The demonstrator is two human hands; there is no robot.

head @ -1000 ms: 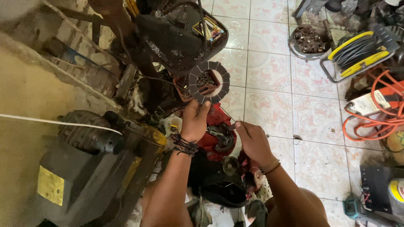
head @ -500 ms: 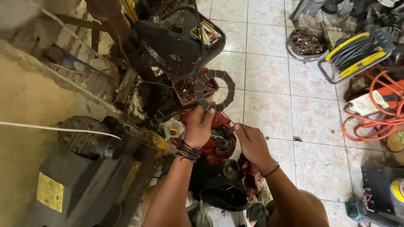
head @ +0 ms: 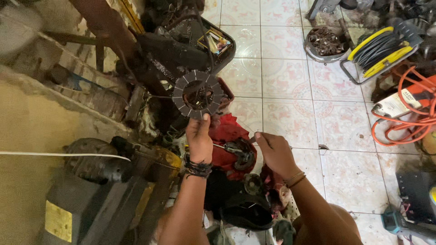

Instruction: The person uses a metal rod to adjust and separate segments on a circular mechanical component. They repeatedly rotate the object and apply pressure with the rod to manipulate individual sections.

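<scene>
The left hand (head: 198, 138) pinches a grey ring-shaped stator core (head: 197, 94), already lifted above the red engine (head: 231, 145) — right hand (head: 272, 152) grips a thin tool beside it; reassembly undone.

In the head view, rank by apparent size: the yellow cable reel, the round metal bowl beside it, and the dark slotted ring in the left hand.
1. Yellow cable reel, largest.
2. Slotted ring and metal bowl look about alike; the ring, raised in the left hand, is nearer the camera, so unranked.
</scene>
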